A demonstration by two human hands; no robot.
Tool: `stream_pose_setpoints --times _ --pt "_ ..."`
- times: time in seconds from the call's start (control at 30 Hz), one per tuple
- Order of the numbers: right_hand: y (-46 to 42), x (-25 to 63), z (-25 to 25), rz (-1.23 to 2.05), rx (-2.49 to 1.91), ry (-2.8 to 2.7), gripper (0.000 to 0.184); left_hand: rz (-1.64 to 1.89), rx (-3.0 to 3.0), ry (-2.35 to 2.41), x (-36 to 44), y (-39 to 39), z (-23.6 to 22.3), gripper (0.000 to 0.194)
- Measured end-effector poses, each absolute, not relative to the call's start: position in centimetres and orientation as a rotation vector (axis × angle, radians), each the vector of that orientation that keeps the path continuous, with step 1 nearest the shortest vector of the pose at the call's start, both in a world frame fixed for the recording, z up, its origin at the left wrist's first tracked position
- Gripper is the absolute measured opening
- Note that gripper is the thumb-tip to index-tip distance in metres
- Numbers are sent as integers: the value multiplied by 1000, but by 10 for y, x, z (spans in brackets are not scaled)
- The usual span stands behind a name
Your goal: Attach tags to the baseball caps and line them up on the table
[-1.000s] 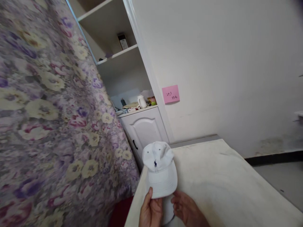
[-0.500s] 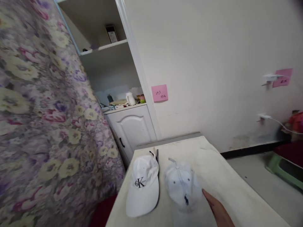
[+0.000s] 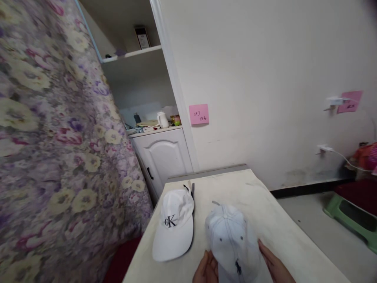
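We observe two caps on the cloth-covered tabletop. The pale cap with the dark rider emblem lies near the tabletop's close edge, its crown facing up and its strap end pointing toward the wall. Our left hand is at its left side, fingers curled against the fabric; our right hand is at its right side, fingers extended along it. The hands stand about a cap's breadth apart, with the cap between them; we cannot tell how firmly either grips. The white cap with black "CK" lettering rests to the left, apart from both hands, brim toward us. Beyond the tabletop stands a white cabinet.
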State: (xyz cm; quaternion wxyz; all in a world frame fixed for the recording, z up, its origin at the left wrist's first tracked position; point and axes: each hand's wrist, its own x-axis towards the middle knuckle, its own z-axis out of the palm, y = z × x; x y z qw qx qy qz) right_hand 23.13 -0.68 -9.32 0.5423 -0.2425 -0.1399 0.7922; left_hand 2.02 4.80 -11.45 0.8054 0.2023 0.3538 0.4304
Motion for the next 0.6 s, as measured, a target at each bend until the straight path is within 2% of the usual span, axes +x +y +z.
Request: stream_pose_setpoints --times 0.1,0.27,0.5,0.6 --pt "-6 231 -87 1843 -589 -371 64 908 435 738 34 50 -105 52" --pt "-5 232 -89 1768 -623 -364 54 922 482 891 40 46 -102 39" --pt "-1 237 -102 1789 -706 -285 71 853 477 937 37 47 -118 39" --pt "3 239 -115 1706 -768 -218 60 828 471 946 36 47 -118 38"
